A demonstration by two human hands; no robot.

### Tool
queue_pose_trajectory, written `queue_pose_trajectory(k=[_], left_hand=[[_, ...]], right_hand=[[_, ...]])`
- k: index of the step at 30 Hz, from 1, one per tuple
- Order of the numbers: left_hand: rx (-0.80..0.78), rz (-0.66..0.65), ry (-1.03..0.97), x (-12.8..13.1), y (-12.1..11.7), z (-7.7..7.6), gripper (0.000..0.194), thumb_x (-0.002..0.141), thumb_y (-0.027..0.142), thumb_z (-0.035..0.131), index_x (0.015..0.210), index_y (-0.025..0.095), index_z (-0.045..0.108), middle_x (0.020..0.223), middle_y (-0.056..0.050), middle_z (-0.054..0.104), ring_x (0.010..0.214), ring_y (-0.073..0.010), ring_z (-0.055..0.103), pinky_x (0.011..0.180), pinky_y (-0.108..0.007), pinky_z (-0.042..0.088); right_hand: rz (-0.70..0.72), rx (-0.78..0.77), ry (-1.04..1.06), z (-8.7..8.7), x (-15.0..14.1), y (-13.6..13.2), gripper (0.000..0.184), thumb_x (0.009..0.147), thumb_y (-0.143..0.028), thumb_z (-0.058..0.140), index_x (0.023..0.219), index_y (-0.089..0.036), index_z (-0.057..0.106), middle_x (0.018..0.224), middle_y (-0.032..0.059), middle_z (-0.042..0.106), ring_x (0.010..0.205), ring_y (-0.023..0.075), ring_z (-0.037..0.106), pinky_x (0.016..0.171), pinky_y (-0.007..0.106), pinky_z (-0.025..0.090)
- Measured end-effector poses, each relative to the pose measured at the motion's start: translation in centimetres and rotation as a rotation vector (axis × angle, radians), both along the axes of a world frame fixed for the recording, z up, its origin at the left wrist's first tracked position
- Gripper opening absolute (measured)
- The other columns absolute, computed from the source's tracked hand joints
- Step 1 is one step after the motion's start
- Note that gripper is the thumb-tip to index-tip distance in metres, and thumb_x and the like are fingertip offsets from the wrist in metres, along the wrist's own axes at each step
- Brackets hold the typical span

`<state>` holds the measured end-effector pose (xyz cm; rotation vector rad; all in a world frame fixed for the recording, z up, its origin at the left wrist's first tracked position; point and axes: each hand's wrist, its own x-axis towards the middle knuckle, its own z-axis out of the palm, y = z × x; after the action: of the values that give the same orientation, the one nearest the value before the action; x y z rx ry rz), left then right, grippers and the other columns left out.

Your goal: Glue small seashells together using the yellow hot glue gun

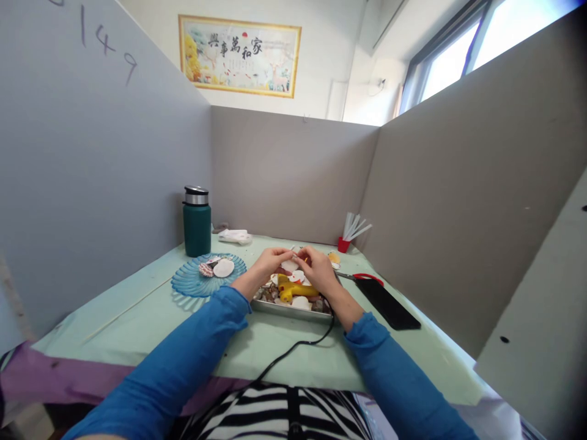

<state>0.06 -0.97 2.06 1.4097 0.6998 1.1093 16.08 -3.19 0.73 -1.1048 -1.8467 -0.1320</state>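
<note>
My left hand (270, 264) and my right hand (318, 269) meet above a metal tray (293, 311), fingers closed in a pinch. A small pale piece shows at their fingertips, too small to name. Just below the fingers is a white round disc (289, 266); whether they hold it I cannot tell. In the tray lies a yellow glue gun (298, 290) on top of shells and white discs (301, 302). Its black cord (293, 347) runs over the tray's front right corner towards me.
On the left, a blue glass plate (186, 280) bears shells and white discs, with a green bottle (197, 229) behind it. At right lie red-handled scissors (373, 279) and a black flat slab (389, 305). A red cup (343, 245) holds glue sticks (355, 226). Grey partitions (293, 177) enclose the table.
</note>
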Motion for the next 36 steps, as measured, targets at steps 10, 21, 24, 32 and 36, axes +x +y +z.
queue_pose_trajectory(k=[10,21,24,32,36], left_hand=[[0.009,0.000,0.014,-0.03,0.67,-0.45,0.042,0.058,0.044,0.078,0.080,0.010,0.068,0.074,-0.004,0.062,0.061,-0.0112,0.056,0.054,-0.025,0.051],[0.006,0.011,0.017,-0.09,0.92,-0.61,0.039,0.059,0.043,0.077,0.078,0.010,0.068,0.073,-0.004,0.062,0.061,-0.0115,0.056,0.053,-0.026,0.051],[0.008,0.005,0.027,-0.10,0.86,-0.64,0.039,0.059,0.043,0.077,0.079,0.010,0.068,0.071,-0.003,0.061,0.060,-0.0111,0.056,0.053,-0.026,0.051],[-0.008,0.001,0.036,0.06,0.78,-0.55,0.038,0.060,0.042,0.077,0.079,0.010,0.069,0.073,-0.005,0.063,0.060,-0.0113,0.057,0.052,-0.025,0.051],[-0.029,-0.009,0.018,0.12,0.93,-0.60,0.033,0.062,0.037,0.077,0.081,0.010,0.069,0.074,-0.005,0.064,0.061,-0.0121,0.058,0.054,-0.026,0.053]], right_hand=[[0.007,0.016,-0.017,-0.01,0.14,0.20,0.013,0.083,-0.032,0.056,0.084,-0.020,0.059,0.077,0.0017,0.066,0.064,0.0140,0.056,0.060,0.024,0.038],[0.006,0.007,-0.016,-0.15,-0.03,0.18,0.012,0.083,-0.032,0.056,0.083,-0.020,0.058,0.076,0.0012,0.066,0.063,0.0133,0.056,0.059,0.024,0.038],[0.009,0.010,-0.018,-0.19,-0.02,0.20,0.013,0.083,-0.032,0.056,0.083,-0.019,0.058,0.076,0.0013,0.066,0.063,0.0134,0.056,0.059,0.024,0.038],[0.022,0.011,-0.015,-0.27,0.19,0.39,0.013,0.083,-0.032,0.056,0.084,-0.019,0.059,0.076,0.0017,0.066,0.065,0.0140,0.057,0.061,0.025,0.040],[0.010,0.008,-0.008,-0.33,0.25,0.45,0.012,0.083,-0.032,0.057,0.082,-0.020,0.059,0.076,0.0016,0.066,0.064,0.0137,0.056,0.060,0.024,0.039]])
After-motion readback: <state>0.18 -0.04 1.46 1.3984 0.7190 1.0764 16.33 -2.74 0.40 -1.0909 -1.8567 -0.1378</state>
